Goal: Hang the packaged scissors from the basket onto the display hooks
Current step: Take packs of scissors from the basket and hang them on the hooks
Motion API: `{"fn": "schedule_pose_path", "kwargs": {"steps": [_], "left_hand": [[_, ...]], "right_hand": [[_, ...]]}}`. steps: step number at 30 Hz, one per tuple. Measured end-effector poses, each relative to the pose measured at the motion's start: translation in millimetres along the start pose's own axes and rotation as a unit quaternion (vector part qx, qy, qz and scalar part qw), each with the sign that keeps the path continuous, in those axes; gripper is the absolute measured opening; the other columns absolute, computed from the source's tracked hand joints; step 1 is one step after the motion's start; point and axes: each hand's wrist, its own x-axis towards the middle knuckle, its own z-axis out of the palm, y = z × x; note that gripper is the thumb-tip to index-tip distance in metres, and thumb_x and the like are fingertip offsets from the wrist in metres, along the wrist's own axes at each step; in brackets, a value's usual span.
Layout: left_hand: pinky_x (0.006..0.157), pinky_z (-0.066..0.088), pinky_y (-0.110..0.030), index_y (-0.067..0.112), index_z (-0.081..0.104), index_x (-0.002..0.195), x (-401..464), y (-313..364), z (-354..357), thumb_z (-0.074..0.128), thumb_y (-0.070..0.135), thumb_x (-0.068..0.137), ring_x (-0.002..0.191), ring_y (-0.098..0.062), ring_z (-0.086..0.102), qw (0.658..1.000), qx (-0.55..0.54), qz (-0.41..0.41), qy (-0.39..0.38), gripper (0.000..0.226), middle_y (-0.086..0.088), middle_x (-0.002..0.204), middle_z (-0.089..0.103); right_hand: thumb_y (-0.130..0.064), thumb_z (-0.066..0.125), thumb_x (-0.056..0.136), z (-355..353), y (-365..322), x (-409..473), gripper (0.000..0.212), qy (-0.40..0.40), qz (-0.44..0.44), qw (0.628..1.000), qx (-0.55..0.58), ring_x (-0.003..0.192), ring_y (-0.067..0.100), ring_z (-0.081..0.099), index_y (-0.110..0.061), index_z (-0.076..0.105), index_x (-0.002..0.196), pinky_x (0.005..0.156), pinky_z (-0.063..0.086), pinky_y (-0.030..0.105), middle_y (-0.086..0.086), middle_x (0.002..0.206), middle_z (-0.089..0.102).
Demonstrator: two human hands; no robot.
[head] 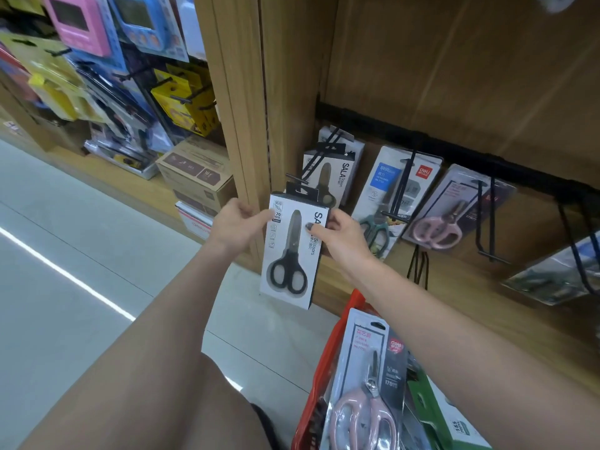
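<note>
Closest to the camera, at the bottom right, the red basket (328,368) stands on the floor and holds more packs. On top lies a pack of pink scissors (367,384), and beside it a green box (431,404) shows only in part.

Above the basket, both arms reach forward to the wooden shelf. The two hands hold one white pack of black scissors (290,251) upright between them. The left hand (235,225) pinches its upper left edge with thumb and fingers. The right hand (341,235) grips the upper right edge, with the thumb lying on the front of the pack. I think two hands are used so that the pack stays straight and its black hanging tab (300,189) can be aimed well.

The tab is just at the tip of the left hook (319,154), where identical white packs (331,177) already hang. From this view I cannot tell whether the hook has entered the hole or only touches the tab. It seems the pack goes here because the same kind belongs together.

To the right, on the same black rail (454,147), hang a pack of green scissors (389,196) and another pink pair (448,212). Further right, one hook (487,219) is bare, probably waiting for packs from the basket.

The hanging step is not finished, and several packs remain in the basket.
</note>
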Motion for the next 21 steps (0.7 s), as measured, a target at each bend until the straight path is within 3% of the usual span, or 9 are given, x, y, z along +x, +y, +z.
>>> {"fn": "schedule_pose_path", "kwargs": {"steps": [3, 5, 7, 12, 15, 19, 21], "left_hand": [[0.107, 0.05, -0.043, 0.013, 0.041, 0.145, 0.6, 3.4, 3.1, 0.083, 0.052, 0.086, 0.13, -0.024, 0.057, 0.995, -0.07, 0.045, 0.047, 0.082, -0.005, 0.14, 0.057], [0.123, 0.039, -0.047, 0.018, 0.02, 0.161, 0.2, 9.2, 8.9, 0.081, 0.048, 0.09, 0.149, -0.025, 0.042, 0.992, -0.1, 0.074, 0.039, 0.099, -0.008, 0.163, 0.04], [0.129, 0.027, -0.047, 0.018, 0.002, 0.167, 1.4, 14.9, 16.0, 0.074, 0.045, 0.096, 0.157, -0.026, 0.028, 0.989, -0.118, 0.085, 0.038, 0.105, -0.01, 0.172, 0.023], [0.127, 0.019, -0.042, 0.02, -0.015, 0.166, 4.7, 23.7, 35.7, 0.06, 0.053, 0.103, 0.16, -0.031, 0.017, 0.992, -0.105, 0.051, 0.058, 0.103, -0.016, 0.175, 0.003], [0.127, 0.02, -0.045, 0.02, -0.019, 0.166, 8.4, 24.6, 45.4, 0.062, 0.055, 0.101, 0.158, -0.036, 0.019, 0.992, -0.086, 0.043, 0.076, 0.109, -0.016, 0.175, 0.001], [0.125, 0.022, -0.052, 0.02, -0.021, 0.165, 16.1, 24.5, 54.5, 0.066, 0.057, 0.097, 0.155, -0.044, 0.019, 0.993, -0.057, 0.032, 0.098, 0.117, -0.018, 0.173, 0.002], [0.124, 0.023, -0.055, 0.019, -0.023, 0.164, 19.8, 24.0, 59.6, 0.068, 0.059, 0.095, 0.154, -0.046, 0.017, 0.993, -0.053, 0.028, 0.106, 0.122, -0.019, 0.173, 0.002]], "right_hand": [[-0.008, 0.071, 0.097, 3.7, -4.4, 3.8, 0.018, 0.012, -0.023, 1.0, 0.003, 0.075, -0.006, 0.073, -0.025, 0.065, 0.1, 0.059, 0.053, 0.011, -0.008, 0.098, 0.075], [-0.009, 0.071, 0.097, 7.3, -5.4, 7.5, 0.02, 0.023, -0.028, 0.999, 0.009, 0.075, -0.007, 0.073, -0.029, 0.065, 0.098, 0.058, 0.053, 0.011, -0.01, 0.096, 0.075], [-0.011, 0.071, 0.097, 10.9, -4.2, 11.8, 0.019, 0.036, -0.028, 0.999, 0.01, 0.075, -0.003, 0.074, -0.028, 0.064, 0.097, 0.059, 0.055, 0.014, -0.009, 0.095, 0.075], [-0.016, 0.07, 0.097, 15.4, -4.1, 32.5, 0.01, 0.082, 0.0, 0.996, 0.024, 0.093, 0.018, 0.075, -0.024, 0.065, 0.098, 0.088, 0.063, 0.044, 0.001, 0.099, 0.077], [-0.018, 0.072, 0.096, 14.4, -10.3, 53.4, 0.013, 0.133, 0.009, 0.991, 0.034, 0.094, 0.019, 0.075, -0.018, 0.067, 0.109, 0.089, 0.062, 0.041, 0.002, 0.102, 0.076], [-0.025, 0.072, 0.096, 9.5, -12.5, 80.2, 0.016, 0.202, 0.0, 0.979, -0.004, 0.093, 0.023, 0.073, -0.017, 0.064, 0.106, 0.075, 0.057, 0.032, 0.003, 0.102, 0.075], [-0.029, 0.072, 0.096, 7.4, -11.6, 90.9, 0.026, 0.216, 0.001, 0.976, -0.014, 0.093, 0.024, 0.072, -0.012, 0.064, 0.114, 0.075, 0.057, 0.033, 0.005, 0.105, 0.074]]}}
